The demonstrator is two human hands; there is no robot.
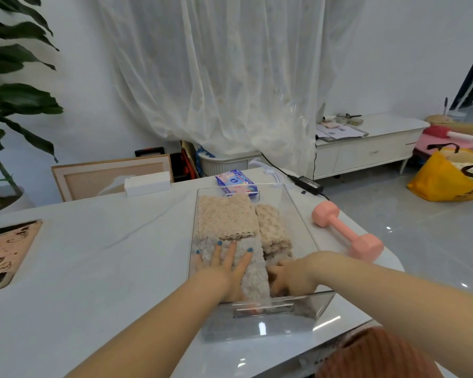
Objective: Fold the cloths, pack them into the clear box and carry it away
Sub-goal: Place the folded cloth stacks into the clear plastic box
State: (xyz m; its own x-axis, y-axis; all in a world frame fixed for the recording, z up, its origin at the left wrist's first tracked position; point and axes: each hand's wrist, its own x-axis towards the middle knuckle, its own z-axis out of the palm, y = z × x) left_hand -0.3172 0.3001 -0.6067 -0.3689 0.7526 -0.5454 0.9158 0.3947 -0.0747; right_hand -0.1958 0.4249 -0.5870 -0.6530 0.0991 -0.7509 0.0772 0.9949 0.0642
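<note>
The clear box (306, 227) stands on the white table (99, 255) in front of me. Inside it lie folded fluffy cloths: a beige one (225, 216) at the far left, another beige one (273, 230) to its right, and a grey-white one (253, 271) at the near end. My left hand (224, 268) lies flat with straight fingers on the grey-white cloth. My right hand (290, 276) is inside the box at that cloth's right edge, fingers curled down beside it; whether they grip the cloth is not visible.
A pink dumbbell (344, 230) lies right of the box. A wet-wipe pack (235, 182) and a power adapter (309, 184) sit behind it, a white carton (148, 184) further left, a patterned mat (6, 252) at the left edge. A yellow bag (448, 178) stands on the floor.
</note>
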